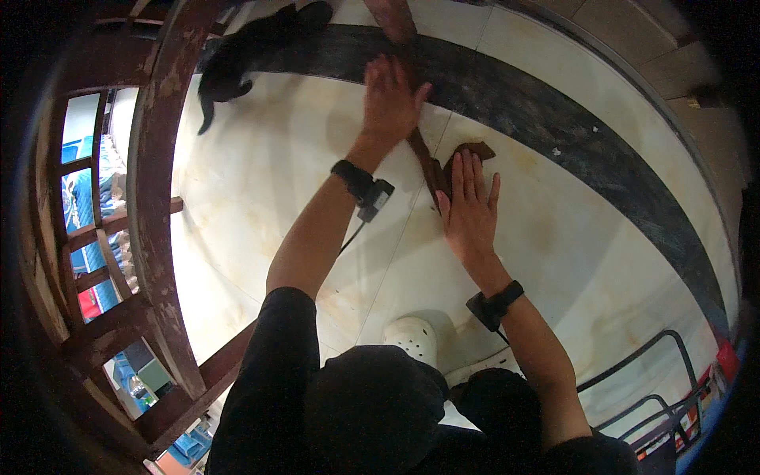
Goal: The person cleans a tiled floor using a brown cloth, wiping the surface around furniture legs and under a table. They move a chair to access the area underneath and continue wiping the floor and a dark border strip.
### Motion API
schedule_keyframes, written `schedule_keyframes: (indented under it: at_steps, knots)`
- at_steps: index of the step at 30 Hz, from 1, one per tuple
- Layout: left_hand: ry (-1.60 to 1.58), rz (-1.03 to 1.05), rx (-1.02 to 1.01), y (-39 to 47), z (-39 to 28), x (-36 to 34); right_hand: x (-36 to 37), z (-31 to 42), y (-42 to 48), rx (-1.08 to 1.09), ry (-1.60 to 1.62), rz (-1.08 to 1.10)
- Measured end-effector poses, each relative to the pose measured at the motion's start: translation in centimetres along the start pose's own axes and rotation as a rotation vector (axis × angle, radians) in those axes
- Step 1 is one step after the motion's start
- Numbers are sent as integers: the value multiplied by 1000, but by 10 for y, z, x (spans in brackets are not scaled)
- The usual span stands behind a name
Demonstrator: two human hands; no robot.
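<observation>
A long reddish-brown piece (423, 151), perhaps cloth, lies across the pale floor and the dark floor band. Its upper end widens at the top of the view. My left hand (389, 104), slightly blurred, is spread palm down at or just above its upper stretch; contact there I cannot tell. Flat over the near end rests my right hand (473, 205), fingers extended, with a brown flap (478, 150) showing beyond the fingertips. Neither hand grips anything. Both wrists wear black straps with small devices.
A black cat (255, 53) stands at upper left, tail towards me. Dark wooden furniture framing (157, 178) rises along the left. A black metal tube frame (647, 356) is at lower right. My white clog (412, 335) and dark-clad knees are below my hands.
</observation>
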State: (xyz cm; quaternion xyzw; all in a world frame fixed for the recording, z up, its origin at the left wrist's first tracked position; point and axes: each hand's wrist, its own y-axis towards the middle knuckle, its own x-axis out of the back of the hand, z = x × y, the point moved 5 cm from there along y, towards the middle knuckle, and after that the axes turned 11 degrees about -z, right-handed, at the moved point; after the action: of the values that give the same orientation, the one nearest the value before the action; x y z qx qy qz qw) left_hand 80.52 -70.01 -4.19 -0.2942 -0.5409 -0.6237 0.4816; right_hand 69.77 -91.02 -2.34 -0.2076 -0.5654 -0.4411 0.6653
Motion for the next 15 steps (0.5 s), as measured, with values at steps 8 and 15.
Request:
schedule_keyframes:
  at_steps: [8,15]
  knots:
    - [303,53,333,-105,176,-32,-18,62,22,37,182,0]
    - [715,106,966,-319,230,55,-18,138,-38,465,254,91]
